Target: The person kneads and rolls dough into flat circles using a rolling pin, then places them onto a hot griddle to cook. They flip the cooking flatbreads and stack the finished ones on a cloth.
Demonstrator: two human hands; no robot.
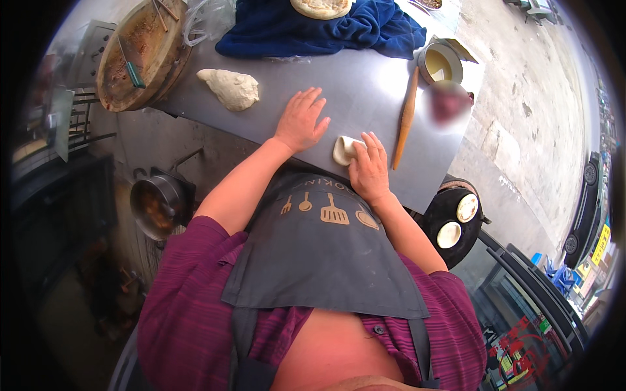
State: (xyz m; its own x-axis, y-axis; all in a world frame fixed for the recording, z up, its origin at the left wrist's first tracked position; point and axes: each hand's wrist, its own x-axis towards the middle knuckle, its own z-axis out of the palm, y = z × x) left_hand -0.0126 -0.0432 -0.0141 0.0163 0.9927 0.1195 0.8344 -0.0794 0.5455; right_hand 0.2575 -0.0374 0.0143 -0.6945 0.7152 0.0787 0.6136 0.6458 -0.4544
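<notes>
My right hand rests its fingers on a small rolled or folded piece of dough near the front edge of the metal table. To its left, my left hand lies with fingers spread over the bare metal, holding nothing. A larger lump of dough sits farther left. Right of my right hand lies a tapered wooden rolling pin. Past its far end stands a bowl of yellowish liquid, probably oil, beside a blurred reddish thing.
A round wooden chopping board holds a green-handled knife. A blue cloth bears a flatbread. Two dough rounds lie on a black griddle at the right. A pot with brown contents stands below left.
</notes>
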